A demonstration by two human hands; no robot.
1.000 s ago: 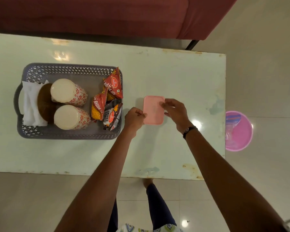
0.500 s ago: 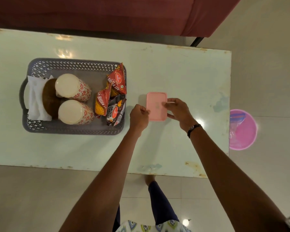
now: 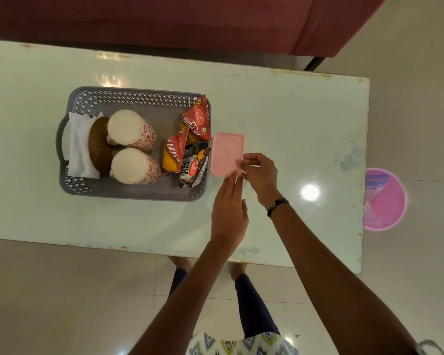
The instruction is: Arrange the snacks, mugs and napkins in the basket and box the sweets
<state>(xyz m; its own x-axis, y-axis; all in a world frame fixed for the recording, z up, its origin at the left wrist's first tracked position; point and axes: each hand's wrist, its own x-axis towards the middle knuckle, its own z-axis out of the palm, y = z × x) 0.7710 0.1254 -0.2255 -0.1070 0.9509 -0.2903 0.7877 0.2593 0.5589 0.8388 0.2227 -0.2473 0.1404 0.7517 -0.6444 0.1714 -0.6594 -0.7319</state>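
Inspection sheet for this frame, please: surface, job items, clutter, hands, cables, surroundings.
Surface: pale glossy table, worn at the edges.
Job's things: grey basket holds white napkins, a brown woven item, two floral mugs, three snack packets. Closed pink box beside the basket, against its right wall.
Clutter: nothing seen.
Hands: right hand pinches the box's near right corner; left hand flat, fingertips at its near edge.
Cables: nothing seen.
Surroundings: tiled floor, pink bin, maroon sofa.
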